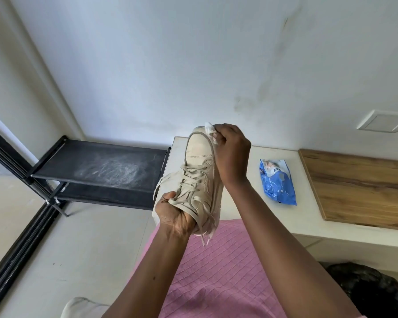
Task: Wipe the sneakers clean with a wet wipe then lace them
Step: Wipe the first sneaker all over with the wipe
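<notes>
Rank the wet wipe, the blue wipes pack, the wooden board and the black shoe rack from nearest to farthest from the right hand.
1. Wet wipe: in the right hand, at the sneaker's toe.
2. Blue wipes pack: on the counter, to its right.
3. Black shoe rack and wooden board: opposite sides, too close to call.

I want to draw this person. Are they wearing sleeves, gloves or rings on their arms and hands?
No gloves or rings show. The left hand and right hand are bare, and both forearms are bare as far as the picture shows, with no sleeves, watch or bracelets.

White wall (170, 53), pale floor (55, 249), black 2-shelf rack (97, 166), white counter (308, 203).
</notes>
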`<state>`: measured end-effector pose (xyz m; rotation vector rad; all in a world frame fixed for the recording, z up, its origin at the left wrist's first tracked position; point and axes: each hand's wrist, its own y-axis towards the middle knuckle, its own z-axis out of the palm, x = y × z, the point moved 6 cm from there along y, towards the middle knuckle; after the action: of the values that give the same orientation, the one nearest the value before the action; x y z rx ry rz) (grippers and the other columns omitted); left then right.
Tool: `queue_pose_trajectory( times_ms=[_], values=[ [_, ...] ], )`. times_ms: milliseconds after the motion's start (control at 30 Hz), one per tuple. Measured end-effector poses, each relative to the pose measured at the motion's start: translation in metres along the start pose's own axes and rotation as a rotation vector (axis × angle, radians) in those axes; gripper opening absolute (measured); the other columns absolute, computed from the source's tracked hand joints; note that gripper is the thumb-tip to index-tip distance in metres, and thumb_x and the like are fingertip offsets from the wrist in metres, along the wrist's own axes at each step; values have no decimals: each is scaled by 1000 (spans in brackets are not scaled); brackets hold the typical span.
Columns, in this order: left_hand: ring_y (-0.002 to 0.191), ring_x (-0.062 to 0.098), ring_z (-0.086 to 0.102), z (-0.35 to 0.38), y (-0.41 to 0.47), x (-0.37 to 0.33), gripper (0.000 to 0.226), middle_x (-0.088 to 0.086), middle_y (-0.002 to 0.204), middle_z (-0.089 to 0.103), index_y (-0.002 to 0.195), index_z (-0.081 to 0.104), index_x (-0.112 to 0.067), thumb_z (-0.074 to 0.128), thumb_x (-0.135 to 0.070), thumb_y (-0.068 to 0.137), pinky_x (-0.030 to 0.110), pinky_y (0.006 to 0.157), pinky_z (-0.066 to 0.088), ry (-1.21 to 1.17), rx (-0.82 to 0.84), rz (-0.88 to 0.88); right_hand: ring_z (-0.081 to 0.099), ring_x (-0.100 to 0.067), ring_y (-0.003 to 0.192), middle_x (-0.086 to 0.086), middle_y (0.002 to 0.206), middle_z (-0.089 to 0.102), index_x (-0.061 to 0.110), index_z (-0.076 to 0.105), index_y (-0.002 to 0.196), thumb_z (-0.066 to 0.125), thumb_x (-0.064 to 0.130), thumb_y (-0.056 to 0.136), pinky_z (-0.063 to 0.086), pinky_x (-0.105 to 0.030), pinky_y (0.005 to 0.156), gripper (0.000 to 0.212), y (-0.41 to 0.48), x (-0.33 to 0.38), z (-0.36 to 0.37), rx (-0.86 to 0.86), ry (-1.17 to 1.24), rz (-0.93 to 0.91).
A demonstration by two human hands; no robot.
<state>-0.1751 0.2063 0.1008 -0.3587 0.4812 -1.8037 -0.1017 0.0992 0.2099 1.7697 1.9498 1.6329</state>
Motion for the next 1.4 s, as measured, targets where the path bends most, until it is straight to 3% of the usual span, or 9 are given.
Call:
queue_pose_trajectory(
  times_ms=[167,367,567,733,933,1067,1233,1333,1400],
  values=[
    [116,43,48,5,2,-11,74,31,127,51,125,47,12,48,-4,53,52,93,36,-46,69,64,64,-25,85,-11,95,67,2,69,95,57,-11,76,44,-20,78,27,-44,-12,-7,-44,24,55],
    [83,54,63,17,2,-18,54,41,104,59,99,58,22,33,-15,68,64,81,41,-116,173,67,58,-19,76,-13,86,62,-1,63,87,54,9,84,49,-24,67,14,-104,-7,-1,51,46,40],
    [100,46,58,9,4,-27,61,32,118,57,119,51,12,37,-15,67,60,72,50,-106,114,106,47,-13,44,-4,56,57,8,56,83,43,-7,89,38,-23,45,20,-74,-25,4,225,850,858],
    [100,47,57,17,-3,-19,62,36,112,58,119,50,13,36,-15,65,58,79,43,-81,126,92,52,-12,50,-2,58,62,8,64,83,54,5,88,40,-21,48,11,-60,-16,7,415,1049,1005],
    [72,42,69,27,-8,-18,53,30,90,67,103,57,11,35,-15,62,55,57,56,12,175,113,64,-15,65,-4,68,67,5,58,82,47,-12,85,53,-21,55,21,-53,-12,4,350,1231,1069],
    [72,40,69,28,-9,-16,53,26,89,68,101,61,9,35,-14,60,55,65,53,46,201,103,64,-18,68,-2,73,66,11,63,86,44,-19,79,55,-26,60,36,-38,-15,-2,207,1139,934],
    [79,40,68,28,-7,-8,55,27,94,67,98,65,10,34,-15,60,53,72,54,98,238,83,62,-10,82,-4,92,72,9,73,96,50,-10,74,46,-16,75,38,-14,15,-32,-42,123,84],
    [104,40,61,29,-5,-6,72,24,121,59,125,52,5,40,-14,56,56,95,42,146,272,74,66,-30,89,-11,98,69,2,69,92,34,-9,70,53,-32,70,43,-29,40,-1,209,-119,-188],
    [94,35,65,30,-5,-6,76,22,109,63,122,53,4,47,-11,47,50,89,48,149,292,93,66,-31,82,-11,93,68,4,69,85,29,2,73,55,-33,62,42,-49,46,15,342,-222,-238]
  ],
)
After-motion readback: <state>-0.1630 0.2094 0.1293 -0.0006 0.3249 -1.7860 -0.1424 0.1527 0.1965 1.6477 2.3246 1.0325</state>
